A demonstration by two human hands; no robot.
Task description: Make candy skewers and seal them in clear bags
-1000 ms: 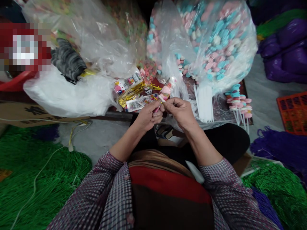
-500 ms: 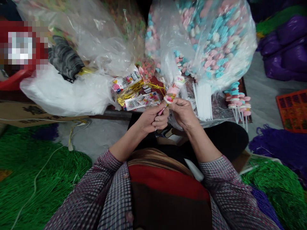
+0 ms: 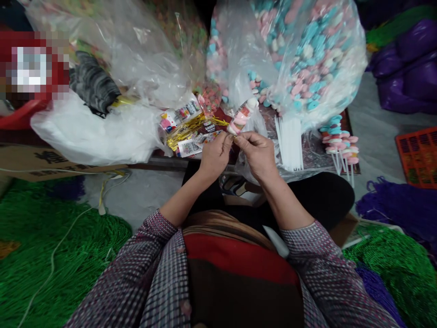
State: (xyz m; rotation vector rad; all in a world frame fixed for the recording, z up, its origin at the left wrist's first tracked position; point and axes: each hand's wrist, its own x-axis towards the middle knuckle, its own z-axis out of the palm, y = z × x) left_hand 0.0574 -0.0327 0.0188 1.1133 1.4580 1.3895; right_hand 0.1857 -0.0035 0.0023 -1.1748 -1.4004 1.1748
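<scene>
Over the table edge, my left hand [image 3: 215, 155] and my right hand [image 3: 257, 152] meet fingertip to fingertip, both closed in a pinch. Between them they hold the lower end of a candy skewer [image 3: 241, 117] in a clear printed wrapper, with pink, white and orange pieces inside, leaning up and to the right. A speck of gold shows at the fingertips, too small to make out fully. The stick is hidden behind my fingers. Just left of the skewer lie gold twist ties [image 3: 187, 131] and small printed packets [image 3: 191, 146].
White sticks [image 3: 290, 143] lie right of my hands, beside several unwrapped candy skewers [image 3: 341, 146]. Behind stand a large bag of pink and blue candy [image 3: 314, 68] and a clear bag [image 3: 143, 59]. White plastic bags [image 3: 95, 132] lie left; an orange crate [image 3: 418, 157] is far right.
The wrapped skewer has tilted and turned between my fingers. My left hand has rolled over, so its back now faces up and the pink stick is hidden.
</scene>
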